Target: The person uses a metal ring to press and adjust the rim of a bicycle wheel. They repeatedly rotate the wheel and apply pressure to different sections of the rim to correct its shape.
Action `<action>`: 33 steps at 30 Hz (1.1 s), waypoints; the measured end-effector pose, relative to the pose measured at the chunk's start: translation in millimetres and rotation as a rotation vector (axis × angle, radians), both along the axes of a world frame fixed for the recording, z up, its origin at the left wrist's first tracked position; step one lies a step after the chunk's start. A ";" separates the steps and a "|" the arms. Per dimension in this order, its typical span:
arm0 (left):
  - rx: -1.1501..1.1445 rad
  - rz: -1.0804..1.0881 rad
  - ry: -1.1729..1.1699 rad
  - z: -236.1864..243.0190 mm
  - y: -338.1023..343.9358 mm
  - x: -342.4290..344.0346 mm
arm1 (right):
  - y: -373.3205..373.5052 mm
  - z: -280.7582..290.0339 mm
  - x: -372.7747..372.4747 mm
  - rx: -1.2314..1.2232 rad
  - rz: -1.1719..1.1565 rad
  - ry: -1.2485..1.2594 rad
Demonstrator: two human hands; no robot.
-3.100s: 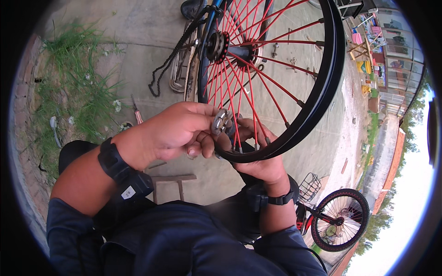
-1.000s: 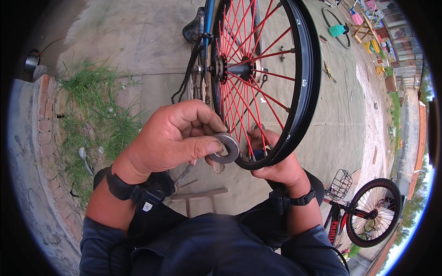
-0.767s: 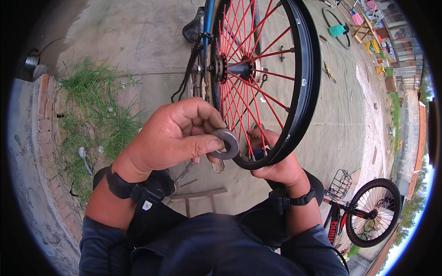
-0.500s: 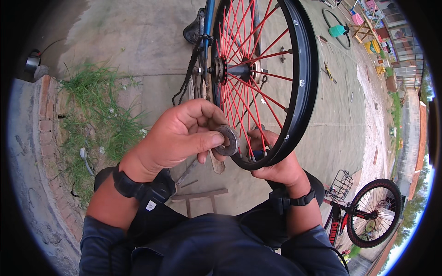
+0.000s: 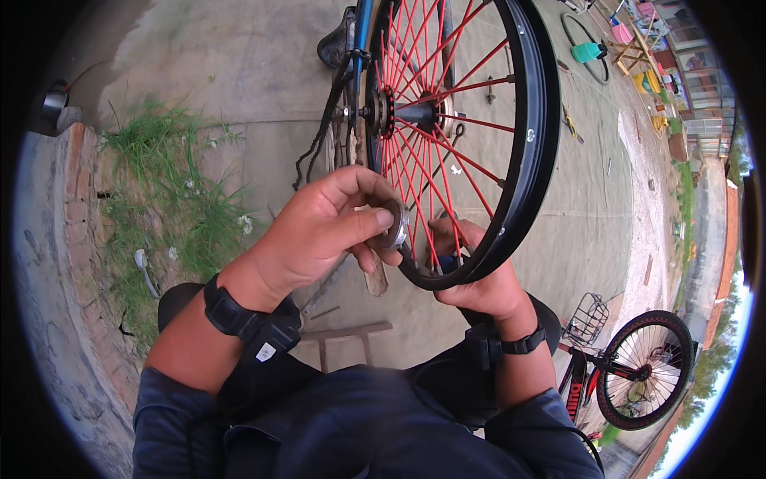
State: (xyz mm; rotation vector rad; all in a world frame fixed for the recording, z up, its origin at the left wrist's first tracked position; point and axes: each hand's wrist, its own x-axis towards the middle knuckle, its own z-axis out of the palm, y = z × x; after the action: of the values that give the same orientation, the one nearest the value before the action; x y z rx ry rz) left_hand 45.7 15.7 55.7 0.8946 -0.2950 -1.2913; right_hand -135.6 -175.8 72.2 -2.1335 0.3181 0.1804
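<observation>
Between the thumb and fingers of my left hand [image 5: 315, 231] is a round metal spoke wrench [image 5: 397, 230], a thick grey ring with a bright notched edge. Its edge is beside the near end of a black wheel rim [image 5: 531, 136] without a tyre, close to the spoke ends. Red spokes [image 5: 471, 164] run from the rim to a dark hub [image 5: 416, 118]. My right hand [image 5: 496, 287] is closed around the rim's near end, partly hidden behind rim and spokes. A small blue thing [image 5: 448, 262] shows against its palm; I cannot make out what it is.
A blue frame tube [image 5: 362, 32], a hanging chain [image 5: 321, 132] and a black saddle [image 5: 335, 49] adjoin the wheel. Yellow-handled pliers [image 5: 569, 121] lie on the ground to the right. Another bicycle [image 5: 645, 371] stands lower right. Grass [image 5: 167, 184] borders a brick edge at left.
The spoke wrench has turned so that its notched edge shows more, and has come slightly up. The wheel has shifted a little to the right at its far end. My right hand stays at the rim.
</observation>
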 end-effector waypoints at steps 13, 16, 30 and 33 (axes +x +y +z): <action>0.066 0.073 0.342 -35.2 -1.2 -11.5 | -3.7 -12.6 -4.3 -0.021 -0.017 -0.049; 0.066 0.076 0.407 -39.5 -1.2 -14.2 | -1.2 -12.7 -5.0 -0.009 -0.036 -0.113; 0.070 0.120 0.361 -39.8 -5.1 -19.9 | -5.7 -15.2 -7.1 -0.027 -0.008 -0.127; 0.139 0.090 0.017 -33.7 -7.7 -24.9 | -5.9 -18.7 -9.4 -0.024 -0.008 -0.162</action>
State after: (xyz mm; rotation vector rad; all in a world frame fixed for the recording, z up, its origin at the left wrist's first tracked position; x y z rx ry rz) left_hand 20.8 8.0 21.9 1.0029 -0.1505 -1.2463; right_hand -145.0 -181.7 53.6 -2.1542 0.2343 -0.0013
